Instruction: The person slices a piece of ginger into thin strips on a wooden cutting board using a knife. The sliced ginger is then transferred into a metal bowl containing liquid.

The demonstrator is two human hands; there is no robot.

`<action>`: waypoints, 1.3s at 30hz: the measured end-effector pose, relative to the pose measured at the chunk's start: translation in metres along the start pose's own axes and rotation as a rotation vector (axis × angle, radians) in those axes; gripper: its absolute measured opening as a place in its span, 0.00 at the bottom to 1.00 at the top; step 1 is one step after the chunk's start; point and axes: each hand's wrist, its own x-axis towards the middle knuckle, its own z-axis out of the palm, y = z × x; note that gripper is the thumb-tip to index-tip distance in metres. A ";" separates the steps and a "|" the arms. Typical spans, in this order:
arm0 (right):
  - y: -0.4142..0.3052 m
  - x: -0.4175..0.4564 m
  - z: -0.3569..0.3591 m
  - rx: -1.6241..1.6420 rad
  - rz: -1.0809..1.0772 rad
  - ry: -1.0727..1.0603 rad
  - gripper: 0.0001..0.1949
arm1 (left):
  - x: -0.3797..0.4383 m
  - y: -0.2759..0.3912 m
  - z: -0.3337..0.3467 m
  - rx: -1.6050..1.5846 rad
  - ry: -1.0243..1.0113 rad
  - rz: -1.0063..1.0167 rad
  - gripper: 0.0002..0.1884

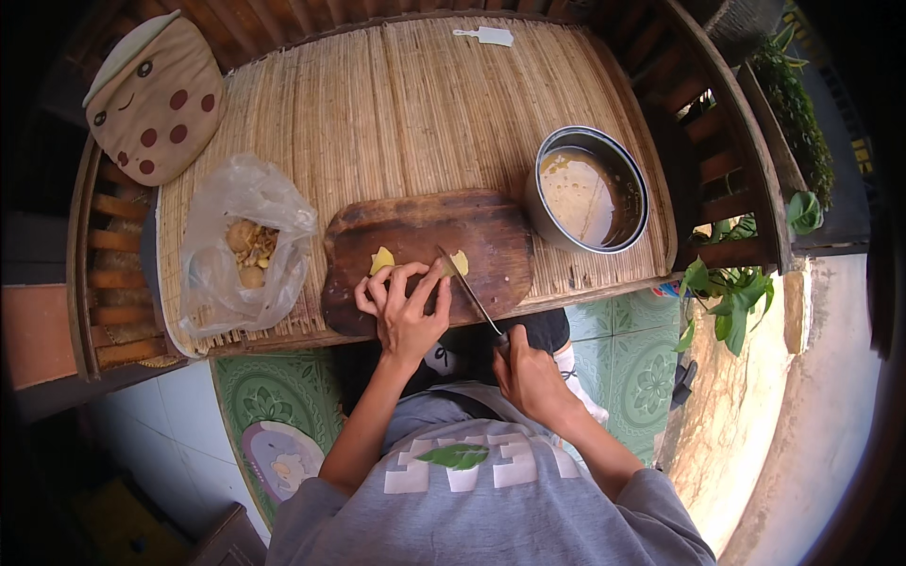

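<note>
My right hand (534, 371) grips the dark handle of a kitchen knife (471, 290), its blade slanting up and left over a wooden cutting board (425, 219). The blade lies against a pale yellow piece of peeled vegetable (459, 263), perhaps potato. My left hand (412, 308) steadies that piece from the blade's left side with bent fingertips, which partly cover it. Another yellow piece (382, 260) rests on the board just beyond my left fingers. To the left sits a clear plastic bag (248, 191), its mouth spread around brown, unpeeled vegetables (244, 237) and scraps.
Right of the board stands a metal pot (593, 187) of cloudy liquid. A straw mat (425, 106) covers the wooden bench, with slatted sides (729, 163) around it. A small white board-shaped object (485, 35) lies at the far edge; a face-patterned cushion (156, 102) leans at the left.
</note>
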 end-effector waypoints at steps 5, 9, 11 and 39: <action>0.002 -0.006 0.002 -0.029 -0.020 0.008 0.14 | 0.001 0.001 0.000 0.004 -0.003 0.000 0.12; -0.008 -0.009 -0.004 -0.085 0.005 0.013 0.13 | 0.001 0.000 0.000 0.001 0.001 -0.002 0.13; -0.016 -0.010 -0.008 -0.135 0.026 0.010 0.12 | 0.000 0.000 0.000 0.000 -0.001 -0.006 0.13; 0.001 0.008 0.005 -0.033 0.008 -0.006 0.14 | -0.002 -0.001 0.002 0.007 0.032 -0.008 0.12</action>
